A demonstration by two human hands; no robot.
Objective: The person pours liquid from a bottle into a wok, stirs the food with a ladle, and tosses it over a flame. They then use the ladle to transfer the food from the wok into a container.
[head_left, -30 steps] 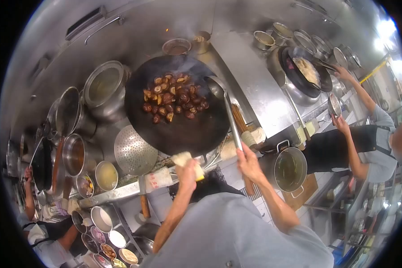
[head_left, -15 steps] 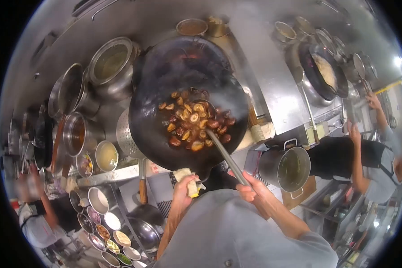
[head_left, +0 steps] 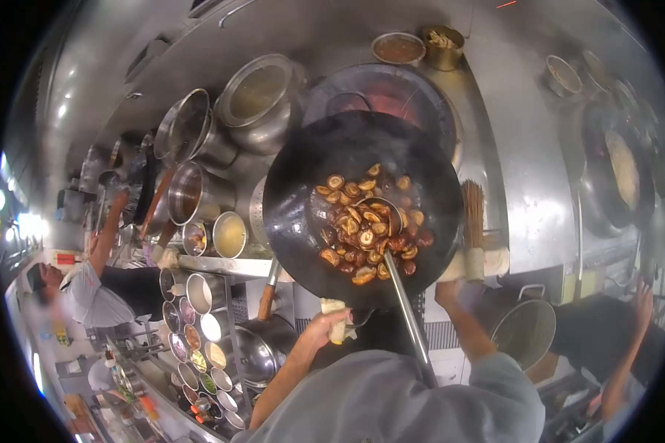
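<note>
Wok (head_left: pixel 295 199) above left hand (head_left: pixel 325 325), gripped via cloth (head_left: pixel 338 330); right hand (head_left: pixel 447 293) clasps ladle (head_left: pixel 403 295).

the ladle (head_left: pixel 406 295) handle's lower end is disappearing behind the grey sleeve; the folded cloth (head_left: pixel 335 331) is hiding the wok (head_left: pixel 362 199) handle.
</note>
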